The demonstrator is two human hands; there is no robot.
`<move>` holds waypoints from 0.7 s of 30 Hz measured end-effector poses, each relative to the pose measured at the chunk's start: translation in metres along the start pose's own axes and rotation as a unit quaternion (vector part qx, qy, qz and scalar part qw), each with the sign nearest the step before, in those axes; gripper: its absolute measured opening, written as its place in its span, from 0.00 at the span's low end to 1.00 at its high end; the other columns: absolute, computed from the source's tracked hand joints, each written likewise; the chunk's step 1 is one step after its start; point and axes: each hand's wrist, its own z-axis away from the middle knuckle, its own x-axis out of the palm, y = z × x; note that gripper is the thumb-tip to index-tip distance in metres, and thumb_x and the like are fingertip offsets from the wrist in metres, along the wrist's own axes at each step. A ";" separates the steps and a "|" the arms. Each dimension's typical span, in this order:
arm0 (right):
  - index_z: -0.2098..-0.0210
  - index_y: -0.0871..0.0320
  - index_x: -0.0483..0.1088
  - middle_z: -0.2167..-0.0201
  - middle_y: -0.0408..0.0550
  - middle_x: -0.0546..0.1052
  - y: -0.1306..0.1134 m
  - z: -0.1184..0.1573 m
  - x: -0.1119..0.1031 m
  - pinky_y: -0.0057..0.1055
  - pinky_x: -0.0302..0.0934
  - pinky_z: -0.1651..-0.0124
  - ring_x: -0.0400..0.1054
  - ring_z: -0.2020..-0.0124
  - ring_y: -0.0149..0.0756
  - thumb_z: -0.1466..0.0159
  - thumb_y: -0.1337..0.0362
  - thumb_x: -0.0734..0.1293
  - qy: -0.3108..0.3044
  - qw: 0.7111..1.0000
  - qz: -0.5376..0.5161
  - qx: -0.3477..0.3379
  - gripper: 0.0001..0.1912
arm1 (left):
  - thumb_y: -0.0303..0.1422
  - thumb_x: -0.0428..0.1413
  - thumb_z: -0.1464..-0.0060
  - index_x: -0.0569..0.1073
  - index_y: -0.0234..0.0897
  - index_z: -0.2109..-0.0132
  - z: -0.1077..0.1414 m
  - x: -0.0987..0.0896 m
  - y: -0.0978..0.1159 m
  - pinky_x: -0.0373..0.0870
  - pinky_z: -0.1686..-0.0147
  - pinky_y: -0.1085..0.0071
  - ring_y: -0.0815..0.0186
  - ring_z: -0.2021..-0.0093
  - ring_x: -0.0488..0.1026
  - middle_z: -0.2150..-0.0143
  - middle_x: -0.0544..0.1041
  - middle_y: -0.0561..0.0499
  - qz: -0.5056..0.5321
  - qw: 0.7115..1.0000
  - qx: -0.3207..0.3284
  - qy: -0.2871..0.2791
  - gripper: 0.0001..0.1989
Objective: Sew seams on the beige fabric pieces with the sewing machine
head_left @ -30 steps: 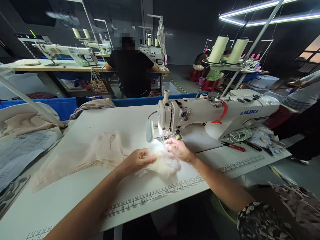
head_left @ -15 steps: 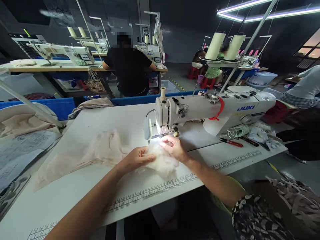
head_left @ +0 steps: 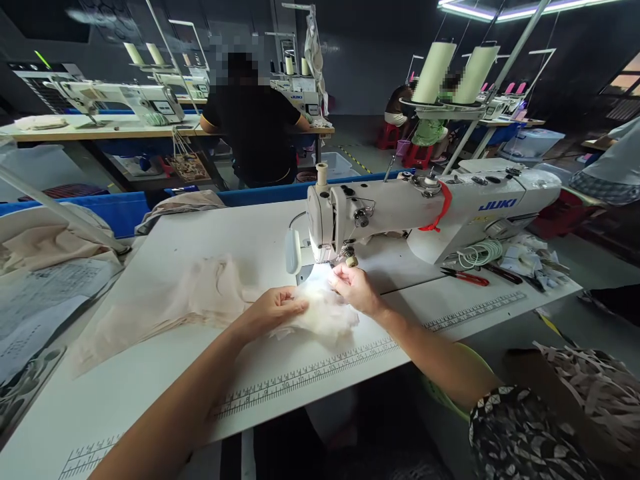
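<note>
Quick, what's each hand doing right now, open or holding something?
Left hand: closed, pinching sheer off-white bunched fabric.
Right hand: closed, pinching the same fabric near the needle end of the long white sewing machine.

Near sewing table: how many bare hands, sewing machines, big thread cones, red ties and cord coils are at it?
Left hand and right hand, both touching pale fabric: 2
Sewing machine: 1
Big thread cones: 2
Red tie: 1
Cord coil: 1
Total: 7
</note>
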 end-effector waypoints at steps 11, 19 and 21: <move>0.73 0.54 0.62 0.76 0.41 0.69 -0.004 0.014 -0.031 0.32 0.66 0.65 0.67 0.72 0.33 0.39 0.52 0.68 0.042 0.998 0.027 0.038 0.15 | 0.52 0.64 0.57 0.73 0.37 0.66 0.003 0.000 0.008 0.57 0.78 0.72 0.67 0.77 0.66 0.75 0.74 0.53 0.001 1.000 -0.028 0.013 0.22; 0.69 0.54 0.67 0.76 0.46 0.77 0.016 0.032 -0.115 0.30 0.61 0.73 0.71 0.74 0.38 0.39 0.55 0.65 0.103 0.967 0.215 0.092 0.09 | 0.51 0.64 0.59 0.74 0.36 0.66 0.001 -0.001 0.005 0.57 0.77 0.72 0.66 0.76 0.67 0.75 0.73 0.53 0.001 0.999 -0.035 0.014 0.23; 0.67 0.55 0.69 0.71 0.50 0.79 0.017 0.042 -0.127 0.34 0.62 0.68 0.74 0.67 0.43 0.38 0.60 0.64 0.138 0.913 0.377 0.069 0.05 | 0.52 0.64 0.57 0.74 0.36 0.65 0.000 -0.002 0.004 0.57 0.77 0.72 0.67 0.76 0.66 0.74 0.73 0.53 -0.001 0.999 -0.033 0.006 0.23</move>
